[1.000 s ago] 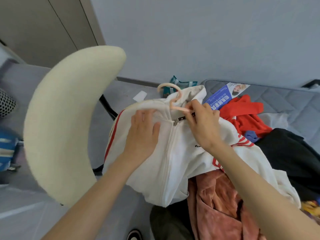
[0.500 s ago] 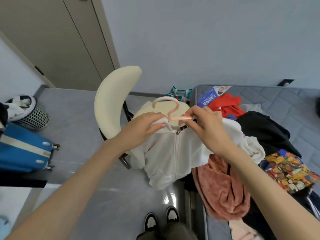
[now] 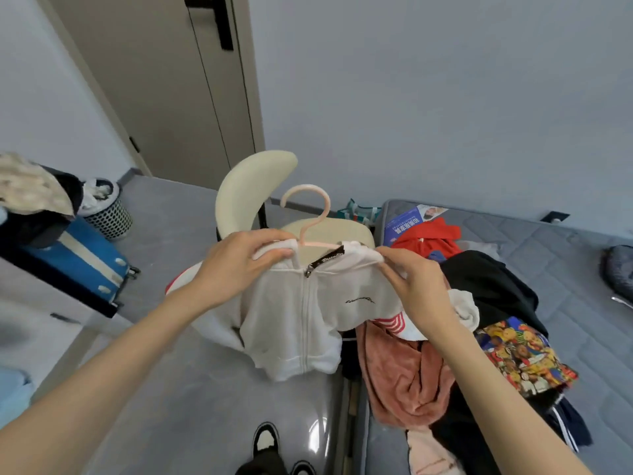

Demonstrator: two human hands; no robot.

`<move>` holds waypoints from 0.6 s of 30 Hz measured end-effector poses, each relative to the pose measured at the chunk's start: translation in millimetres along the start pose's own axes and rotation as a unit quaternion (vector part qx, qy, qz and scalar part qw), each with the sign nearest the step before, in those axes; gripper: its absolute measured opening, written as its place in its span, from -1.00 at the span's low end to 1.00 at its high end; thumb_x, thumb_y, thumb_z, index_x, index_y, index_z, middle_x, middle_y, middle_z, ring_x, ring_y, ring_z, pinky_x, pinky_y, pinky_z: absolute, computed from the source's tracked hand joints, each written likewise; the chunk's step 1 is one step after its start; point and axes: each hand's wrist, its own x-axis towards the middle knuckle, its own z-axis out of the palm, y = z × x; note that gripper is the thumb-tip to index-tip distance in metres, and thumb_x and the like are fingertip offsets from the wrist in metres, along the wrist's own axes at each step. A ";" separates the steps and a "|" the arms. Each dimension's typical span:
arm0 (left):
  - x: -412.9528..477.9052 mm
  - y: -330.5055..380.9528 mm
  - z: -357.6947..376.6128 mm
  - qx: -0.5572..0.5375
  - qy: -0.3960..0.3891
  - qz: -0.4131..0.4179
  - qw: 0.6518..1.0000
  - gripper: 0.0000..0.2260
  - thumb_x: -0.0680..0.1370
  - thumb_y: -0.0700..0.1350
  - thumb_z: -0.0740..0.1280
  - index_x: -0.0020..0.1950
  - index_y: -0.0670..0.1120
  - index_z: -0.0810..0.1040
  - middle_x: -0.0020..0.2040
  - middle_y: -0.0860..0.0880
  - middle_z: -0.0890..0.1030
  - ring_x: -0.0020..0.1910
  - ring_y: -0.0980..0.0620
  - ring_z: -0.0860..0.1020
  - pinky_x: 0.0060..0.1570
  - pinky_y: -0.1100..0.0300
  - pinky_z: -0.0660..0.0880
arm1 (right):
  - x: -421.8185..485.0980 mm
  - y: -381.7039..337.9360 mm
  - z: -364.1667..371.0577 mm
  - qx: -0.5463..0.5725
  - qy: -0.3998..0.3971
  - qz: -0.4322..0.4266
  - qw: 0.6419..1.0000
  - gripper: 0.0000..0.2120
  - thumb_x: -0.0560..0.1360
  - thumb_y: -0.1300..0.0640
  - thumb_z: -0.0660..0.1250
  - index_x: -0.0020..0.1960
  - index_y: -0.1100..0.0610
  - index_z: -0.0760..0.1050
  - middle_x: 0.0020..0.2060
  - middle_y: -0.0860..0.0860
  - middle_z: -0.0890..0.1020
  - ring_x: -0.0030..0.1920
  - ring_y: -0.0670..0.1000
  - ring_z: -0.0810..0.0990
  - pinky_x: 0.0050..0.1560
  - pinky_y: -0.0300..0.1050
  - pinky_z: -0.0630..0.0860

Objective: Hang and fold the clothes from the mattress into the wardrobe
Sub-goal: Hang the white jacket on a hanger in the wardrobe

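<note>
White zip-front hooded jacket [image 3: 301, 313], zipped shut, red stripes on the sleeves. Draped upright over pale pink plastic hanger [image 3: 318, 244], hook up, gripped at both shoulders just off the edge of grey quilted mattress [image 3: 565, 255]. Heaped on that mattress: red garment [image 3: 428, 238], black garment [image 3: 486, 286], bright cartoon-print cloth [image 3: 524, 358]. Salmon-pink fleece garment [image 3: 404, 378] spilling over the near edge.

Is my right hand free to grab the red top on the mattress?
Probably not yet: the right hand pinches the white jacket on the pink hanger. The red top lies exposed just beyond, so letting go should free the way.
</note>
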 end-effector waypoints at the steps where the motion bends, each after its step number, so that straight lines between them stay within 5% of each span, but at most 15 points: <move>1: -10.5 1.9 -8.1 -0.009 0.010 -0.005 1.000 -0.83 0.47 0.25 0.25 0.03 0.36 0.54 -0.01 0.29 0.62 0.02 0.19 0.57 0.08 0.02 0.50 | -1.5 -8.7 0.1 0.005 -0.013 -0.027 1.000 -0.85 0.54 0.21 0.33 0.07 0.13 0.62 -0.09 0.04 0.69 -0.08 -0.06 0.60 -0.03 -0.19 0.49; 4: -40.9 5.3 -36.2 -0.020 0.021 -0.030 0.999 -0.82 0.52 0.15 0.32 0.00 0.48 0.53 0.01 0.34 0.62 0.05 0.30 0.55 0.11 0.09 0.47 | -3.9 -35.9 3.1 0.010 -0.062 -0.090 0.994 -0.78 0.57 0.05 0.21 0.05 0.11 0.59 -0.16 0.01 0.68 -0.16 0.05 0.64 -0.13 0.03 0.55; 7: -70.7 6.0 -66.4 -0.011 0.032 -0.052 0.998 -0.79 0.47 0.17 0.27 0.01 0.52 0.50 -0.04 0.35 0.62 -0.06 0.37 0.54 0.00 0.20 0.45 | 1.4 -62.5 9.1 0.029 -0.126 -0.124 0.984 -0.76 0.59 0.01 0.17 0.05 0.08 0.56 -0.21 0.00 0.67 -0.19 0.01 0.63 -0.13 0.04 0.54; 11: -108.4 2.4 -109.5 0.014 0.071 -0.069 0.995 -0.77 0.47 0.15 0.26 0.00 0.54 0.48 -0.14 0.08 0.62 -0.21 0.19 0.50 -0.18 0.27 0.35 | 16.7 -106.4 24.8 0.042 -0.176 -0.185 0.966 -0.68 0.60 -0.11 0.11 0.07 0.03 0.56 -0.28 0.01 0.62 -0.26 0.08 0.57 -0.15 0.04 0.51; 14: -136.7 2.0 -141.4 0.041 0.094 -0.086 0.991 -0.74 0.53 0.09 0.28 0.04 0.52 0.48 -0.06 0.02 0.64 -0.14 0.07 0.53 -0.09 0.17 0.41 | 26.6 -150.1 41.2 0.065 -0.208 -0.217 0.952 -0.74 0.61 -0.02 0.17 0.09 0.09 0.57 -0.31 0.09 0.62 -0.30 0.12 0.53 -0.18 0.04 0.49; 18: -180.0 5.2 -175.8 0.085 0.134 -0.107 0.982 -0.74 0.57 -0.03 0.29 0.11 0.36 0.50 -0.06 0.04 0.63 -0.19 0.15 0.49 -0.21 0.34 0.34 | 33.1 -215.0 67.3 0.116 -0.258 -0.262 0.923 -0.82 0.62 0.13 0.20 0.04 0.15 0.57 -0.35 0.05 0.55 -0.33 0.01 0.41 -0.24 -0.09 0.35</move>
